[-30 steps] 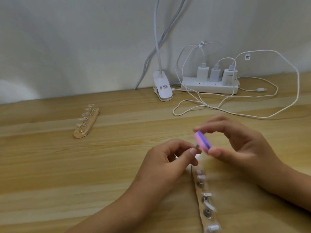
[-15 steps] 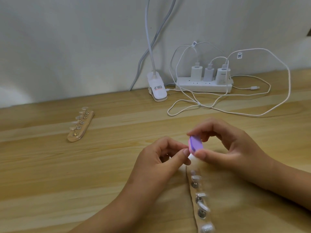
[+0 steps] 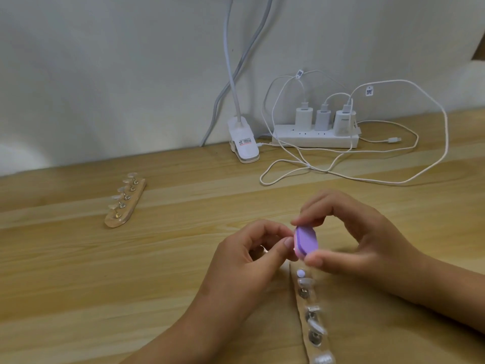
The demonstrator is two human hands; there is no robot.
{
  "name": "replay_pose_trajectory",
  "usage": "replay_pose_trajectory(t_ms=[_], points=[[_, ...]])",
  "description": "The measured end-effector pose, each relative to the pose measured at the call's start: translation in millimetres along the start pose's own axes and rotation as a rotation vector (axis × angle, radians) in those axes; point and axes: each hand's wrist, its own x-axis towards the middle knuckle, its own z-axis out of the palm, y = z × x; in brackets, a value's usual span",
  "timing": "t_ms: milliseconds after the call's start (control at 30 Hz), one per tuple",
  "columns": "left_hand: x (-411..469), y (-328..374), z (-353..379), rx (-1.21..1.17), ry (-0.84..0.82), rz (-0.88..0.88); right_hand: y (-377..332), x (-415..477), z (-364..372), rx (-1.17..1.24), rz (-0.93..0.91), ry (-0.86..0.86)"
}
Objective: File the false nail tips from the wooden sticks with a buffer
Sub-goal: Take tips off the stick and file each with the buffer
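While the left hand (image 3: pixel 249 258) pinches its thumb and first finger tight together, the tiny thing between them is too hidden to see, but I think it is a false nail tip pulled off a peg. Right beside that pinch, the right hand (image 3: pixel 367 240) clamps the purple and pink buffer (image 3: pixel 307 240) with its thumb below and its fingers on top. The buffer's edge is at the left thumb, touching or almost touching; I cannot tell which. So the step in hand looks like filing one tip. Just under both hands lies the near stick (image 3: pixel 301 319), running back toward the person, with clear nail tips (image 3: pixel 305 281) sitting on its pegs. The top peg (image 3: pixel 300 272), closest to the fingers, shows only a white dot and no tip. Next, I think the buffer needs small, soft rubs along the tip's edge while the left pinch holds it firm, and then the tip goes back on that bare peg. Far off to the left of the hands, the far stick (image 3: pixel 136 198) waits on the table (image 3: pixel 105 285) with its own row of tips. Well behind the hands, by the wall, sit a lamp clip (image 3: pixel 245 145), a power strip (image 3: pixel 315 140) and loose white cables (image 3: pixel 393 179).
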Motion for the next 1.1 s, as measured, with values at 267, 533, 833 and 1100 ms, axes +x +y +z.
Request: replay_pose_trajectory(t_ms=[267,533,833,1100], points=[[-1.0,-1.5,-1.1,0.042,-0.017,0.016,0.7,-1.7,1.5,0.035,0.04,-0.016],[-1.6,-1.5,-1.0,0.055,-0.021,0.006,0.6,0.4,1.8,0.124,0.169,-0.033],[-1.4,-0.7,-0.9,0.003,0.003,-0.003,-2.5,1.2,2.7,0.183,0.25,-0.042],[-1.9,0.4,-0.3,-0.005,-0.005,-0.008,-4.6,0.2,2.8,0.178,0.203,-0.006]])
